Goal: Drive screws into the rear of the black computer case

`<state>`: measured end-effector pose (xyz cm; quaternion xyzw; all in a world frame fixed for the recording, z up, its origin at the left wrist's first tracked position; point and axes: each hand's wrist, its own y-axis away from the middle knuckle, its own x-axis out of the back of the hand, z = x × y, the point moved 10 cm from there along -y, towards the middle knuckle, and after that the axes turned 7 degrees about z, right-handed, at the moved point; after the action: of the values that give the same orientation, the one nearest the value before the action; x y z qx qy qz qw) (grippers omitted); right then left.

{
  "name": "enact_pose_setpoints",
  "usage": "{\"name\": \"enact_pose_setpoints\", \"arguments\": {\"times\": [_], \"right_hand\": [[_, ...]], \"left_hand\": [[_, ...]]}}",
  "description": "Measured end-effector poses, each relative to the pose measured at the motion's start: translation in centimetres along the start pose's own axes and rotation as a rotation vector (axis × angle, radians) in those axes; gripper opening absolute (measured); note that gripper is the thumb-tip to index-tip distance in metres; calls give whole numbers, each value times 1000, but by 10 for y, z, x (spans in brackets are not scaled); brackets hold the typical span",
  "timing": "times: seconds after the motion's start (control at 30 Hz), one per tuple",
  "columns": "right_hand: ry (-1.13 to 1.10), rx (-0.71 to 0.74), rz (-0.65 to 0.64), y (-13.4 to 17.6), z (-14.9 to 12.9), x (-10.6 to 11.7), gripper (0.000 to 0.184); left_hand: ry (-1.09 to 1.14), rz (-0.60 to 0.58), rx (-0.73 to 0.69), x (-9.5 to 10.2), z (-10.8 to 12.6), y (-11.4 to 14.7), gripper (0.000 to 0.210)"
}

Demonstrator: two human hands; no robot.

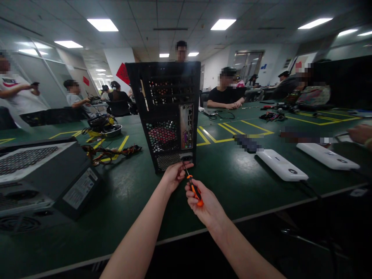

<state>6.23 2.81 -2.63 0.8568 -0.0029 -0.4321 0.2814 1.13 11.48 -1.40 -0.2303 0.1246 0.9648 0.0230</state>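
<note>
A black computer case (170,116) stands upright on the green table, its rear panel facing me. My right hand (205,199) is wrapped round the handle of an orange and black screwdriver (195,190), whose thin shaft points up and left at the case's lower edge. At that edge, by the power socket (186,158), my left hand (173,177) has its fingers bent together beside the shaft, one finger reaching right. What those fingers pinch, if anything, is hidden. The tip of the screwdriver is too small to make out.
To the left lies a large grey power supply unit (55,176). Behind it are bundled cables (112,152) and a metal bowl (112,131). White devices (280,164) with cords lie at right. Across the table a person in black (225,93) sits; another person's hand (360,135) is at far right.
</note>
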Motion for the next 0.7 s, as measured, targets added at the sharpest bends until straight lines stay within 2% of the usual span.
{"name": "enact_pose_setpoints", "arguments": {"times": [0.1,0.4,0.5,0.7], "right_hand": [[-15,-37,-33,1,4,-4,13],[-59,-67,-118,1,5,-8,15],[73,57,-91,5,-2,-3,11],[567,544,-45,19,-30,0,46]], "left_hand": [[46,-8,-24,-1,3,0,20],[-14,-24,-83,-2,5,-3,19],[5,-2,-55,0,4,-3,16],[43,23,-4,1,2,-4,11]]}}
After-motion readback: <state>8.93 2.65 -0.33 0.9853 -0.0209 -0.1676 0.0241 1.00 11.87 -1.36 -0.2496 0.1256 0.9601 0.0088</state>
